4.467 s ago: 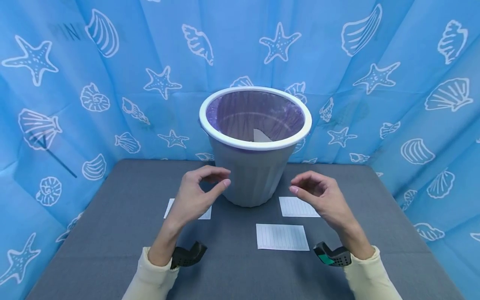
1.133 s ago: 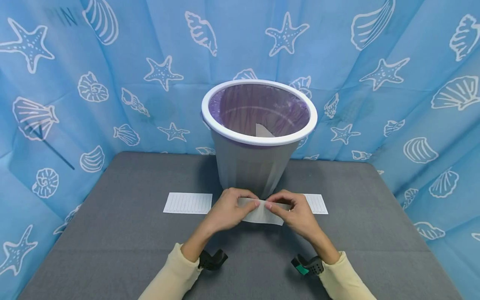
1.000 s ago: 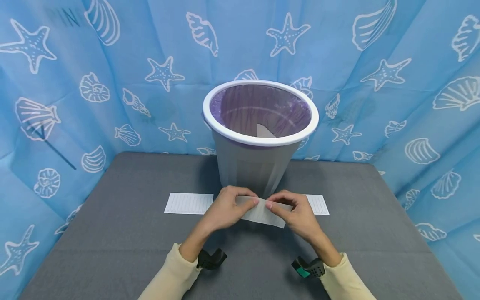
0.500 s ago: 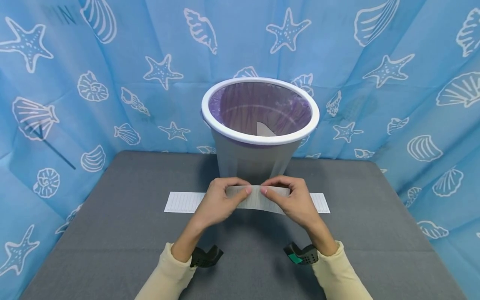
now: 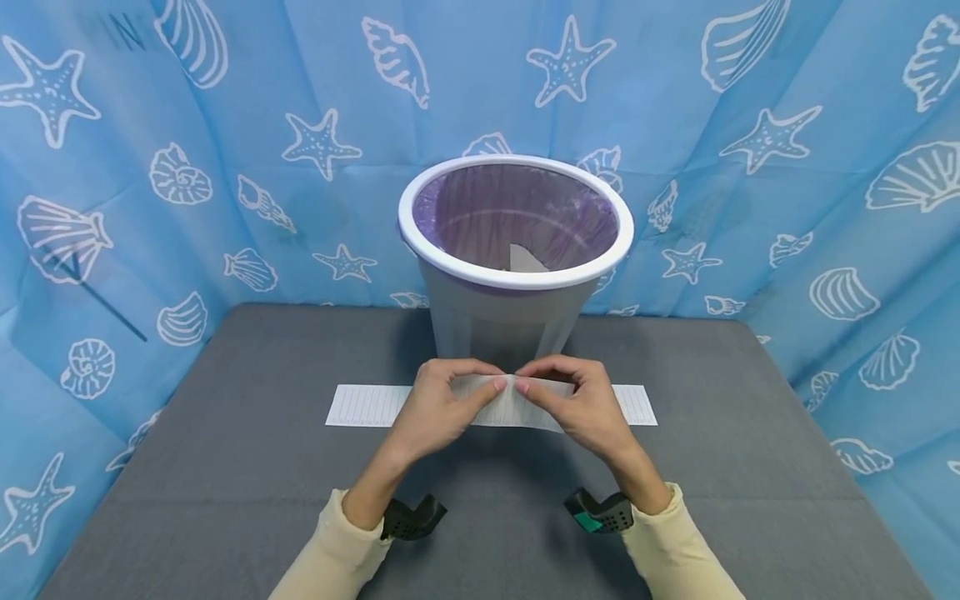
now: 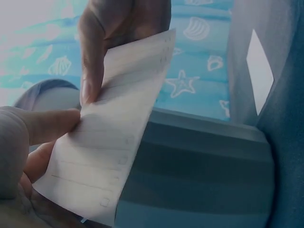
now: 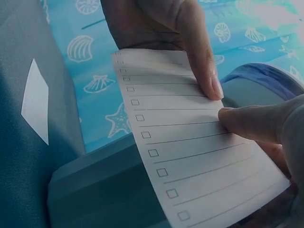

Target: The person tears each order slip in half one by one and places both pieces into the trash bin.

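Note:
Between both hands is a lined checklist sheet, raised in front of the bin and bowed slightly. My left hand pinches its top edge near the middle, thumb on the near face. Close beside it, my right hand pinches the same edge, the thumb tips almost meeting. In the right wrist view, a column of small checkboxes runs down one side of the held sheet, with ruled lines across it. No tear shows in the paper. The fingers behind the sheet are partly hidden.
A grey trash bin with white rim and purple liner stands behind the hands, a white paper piece inside. Two more lined sheets, one left and one right, lie on the grey table. A blue shell-print curtain surrounds it.
Earlier the hands were apart and empty, and this sheet lay on the table. Both then took hold of it and lifted it. Over the last half second the thumbs have drawn slightly closer together.

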The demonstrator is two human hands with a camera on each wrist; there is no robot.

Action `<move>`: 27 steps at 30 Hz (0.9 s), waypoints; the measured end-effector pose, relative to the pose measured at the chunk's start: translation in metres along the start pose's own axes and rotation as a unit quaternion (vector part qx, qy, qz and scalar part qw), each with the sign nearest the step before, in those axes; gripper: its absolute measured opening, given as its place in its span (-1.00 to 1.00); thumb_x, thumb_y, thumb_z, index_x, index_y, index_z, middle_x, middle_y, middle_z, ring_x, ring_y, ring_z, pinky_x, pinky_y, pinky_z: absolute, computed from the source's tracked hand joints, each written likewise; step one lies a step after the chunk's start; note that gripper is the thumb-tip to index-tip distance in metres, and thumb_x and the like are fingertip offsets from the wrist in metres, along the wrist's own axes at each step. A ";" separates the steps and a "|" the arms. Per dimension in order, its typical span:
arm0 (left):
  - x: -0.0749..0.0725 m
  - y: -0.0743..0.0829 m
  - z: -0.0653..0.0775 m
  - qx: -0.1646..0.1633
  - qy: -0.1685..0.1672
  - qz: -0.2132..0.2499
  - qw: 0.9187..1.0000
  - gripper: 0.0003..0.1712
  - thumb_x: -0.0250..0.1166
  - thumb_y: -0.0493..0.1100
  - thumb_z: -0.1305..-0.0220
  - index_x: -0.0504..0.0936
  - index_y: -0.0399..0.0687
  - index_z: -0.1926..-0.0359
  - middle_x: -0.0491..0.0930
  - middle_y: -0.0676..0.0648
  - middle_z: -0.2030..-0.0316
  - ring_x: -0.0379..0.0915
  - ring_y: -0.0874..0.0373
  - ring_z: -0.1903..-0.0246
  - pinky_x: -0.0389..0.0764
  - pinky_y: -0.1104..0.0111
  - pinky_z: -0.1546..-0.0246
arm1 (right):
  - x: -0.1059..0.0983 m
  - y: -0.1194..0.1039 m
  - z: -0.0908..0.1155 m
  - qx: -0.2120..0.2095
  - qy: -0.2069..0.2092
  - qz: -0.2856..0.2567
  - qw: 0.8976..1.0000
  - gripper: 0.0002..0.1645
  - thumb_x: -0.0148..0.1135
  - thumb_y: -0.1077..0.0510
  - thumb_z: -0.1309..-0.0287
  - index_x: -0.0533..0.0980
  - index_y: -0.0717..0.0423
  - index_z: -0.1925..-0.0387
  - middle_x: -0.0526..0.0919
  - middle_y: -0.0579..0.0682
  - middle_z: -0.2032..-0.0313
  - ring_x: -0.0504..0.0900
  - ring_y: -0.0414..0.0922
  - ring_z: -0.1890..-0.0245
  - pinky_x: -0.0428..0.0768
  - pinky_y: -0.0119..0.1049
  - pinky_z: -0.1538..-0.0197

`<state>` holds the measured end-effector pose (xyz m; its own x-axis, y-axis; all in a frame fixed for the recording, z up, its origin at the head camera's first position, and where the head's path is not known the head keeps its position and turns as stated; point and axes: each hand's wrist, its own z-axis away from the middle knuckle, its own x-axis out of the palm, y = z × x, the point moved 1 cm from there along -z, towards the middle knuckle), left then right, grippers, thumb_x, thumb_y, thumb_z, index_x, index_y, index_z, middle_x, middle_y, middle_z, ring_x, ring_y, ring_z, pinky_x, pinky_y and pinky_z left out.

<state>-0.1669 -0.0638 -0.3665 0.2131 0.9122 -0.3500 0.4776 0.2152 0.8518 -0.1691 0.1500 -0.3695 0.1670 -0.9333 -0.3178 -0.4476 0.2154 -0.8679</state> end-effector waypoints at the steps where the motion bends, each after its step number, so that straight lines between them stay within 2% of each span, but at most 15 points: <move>1: 0.000 0.000 0.000 0.002 0.002 0.001 1.000 -0.83 0.35 -0.15 -0.40 0.81 -0.10 0.11 0.75 0.01 0.16 0.65 0.15 0.14 0.62 0.14 0.10 | 0.000 0.000 0.000 -0.003 0.002 -0.001 1.000 -0.89 0.40 0.29 -0.24 0.74 0.11 0.21 0.76 -0.05 0.26 0.68 -0.08 0.23 0.62 -0.24 0.19; 8: 0.000 -0.002 0.000 0.011 0.011 0.014 1.000 -0.85 0.36 -0.19 -0.38 0.81 -0.12 0.14 0.76 0.02 0.17 0.65 0.15 0.13 0.62 0.13 0.08 | 0.002 0.000 0.000 -0.013 0.011 -0.013 1.000 -0.88 0.39 0.31 -0.23 0.73 0.12 0.20 0.76 -0.01 0.25 0.68 -0.07 0.26 0.62 -0.25 0.24; 14: 0.001 -0.001 0.000 0.013 0.010 0.030 0.999 -0.84 0.36 -0.21 -0.38 0.81 -0.16 0.14 0.76 -0.02 0.18 0.66 0.12 0.12 0.61 0.12 0.05 | 0.003 0.000 0.000 -0.016 0.015 -0.006 1.000 -0.88 0.41 0.29 -0.22 0.74 0.08 0.20 0.77 -0.06 0.25 0.68 -0.08 0.22 0.61 -0.25 0.18; 21: 0.003 -0.003 0.001 -0.006 0.009 0.050 0.999 -0.84 0.35 -0.22 -0.38 0.80 -0.20 0.16 0.76 -0.05 0.20 0.66 0.09 0.13 0.62 0.16 0.07 | 0.005 0.002 0.001 -0.028 0.013 0.002 1.000 -0.88 0.41 0.30 -0.22 0.75 0.07 0.24 0.77 -0.08 0.28 0.67 -0.09 0.23 0.59 -0.25 0.13; 27: 0.006 -0.008 -0.002 -0.048 0.005 0.083 0.995 -0.81 0.35 -0.20 -0.39 0.80 -0.23 0.15 0.76 -0.12 0.21 0.67 0.08 0.25 0.63 0.25 0.22 | 0.005 0.003 -0.001 -0.028 0.016 0.005 0.999 -0.90 0.43 0.30 -0.19 0.75 0.08 0.27 0.76 -0.07 0.31 0.67 -0.09 0.24 0.57 -0.25 0.14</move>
<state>-0.1711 -0.0598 -0.3744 0.2745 0.9411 -0.1974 0.3523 0.0926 0.9313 -0.1706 0.1460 -0.3735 0.1355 -0.9401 -0.3128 -0.4971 0.2086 -0.8423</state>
